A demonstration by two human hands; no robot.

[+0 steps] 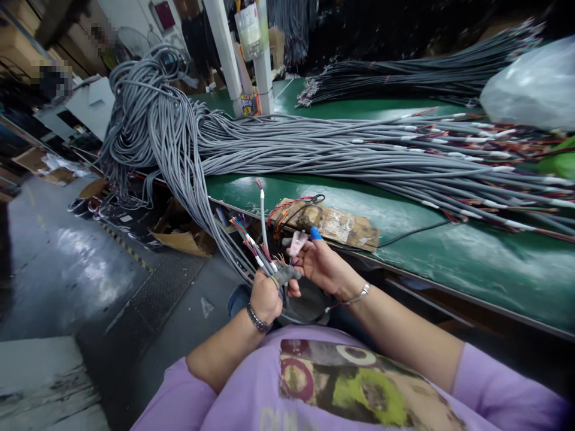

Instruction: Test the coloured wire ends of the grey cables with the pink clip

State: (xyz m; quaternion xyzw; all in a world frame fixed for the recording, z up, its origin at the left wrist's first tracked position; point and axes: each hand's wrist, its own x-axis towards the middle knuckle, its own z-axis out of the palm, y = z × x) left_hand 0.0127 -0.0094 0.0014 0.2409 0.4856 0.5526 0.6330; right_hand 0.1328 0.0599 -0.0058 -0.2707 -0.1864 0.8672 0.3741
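Grey cables (pixel 242 263) hang down from the table's edge into my left hand (pixel 268 293), whose fingers are wrapped round their ends. White sleeves and fanned-out coloured wires (pixel 248 240) stick up above that hand, and one sleeved cable end (pixel 263 206) stands upright apart from the others. A grey cover wraps a finger of my left hand. My right hand (pixel 321 266) is close beside it, fingertips pinched at the thin wires (pixel 283 260). It wears a blue finger cot and a pale one. The exact wire between the fingertips is too small to make out.
A wooden board (pixel 354 230) with leads and a stained lump lies at the green table's (pixel 449 257) front edge. Behind it stretches a large bundle of grey cables (pixel 314 143). Darker cables (pixel 404 81) and a plastic bag (pixel 534 84) lie farther back. A dark round container (pixel 308 305) stands below my hands.
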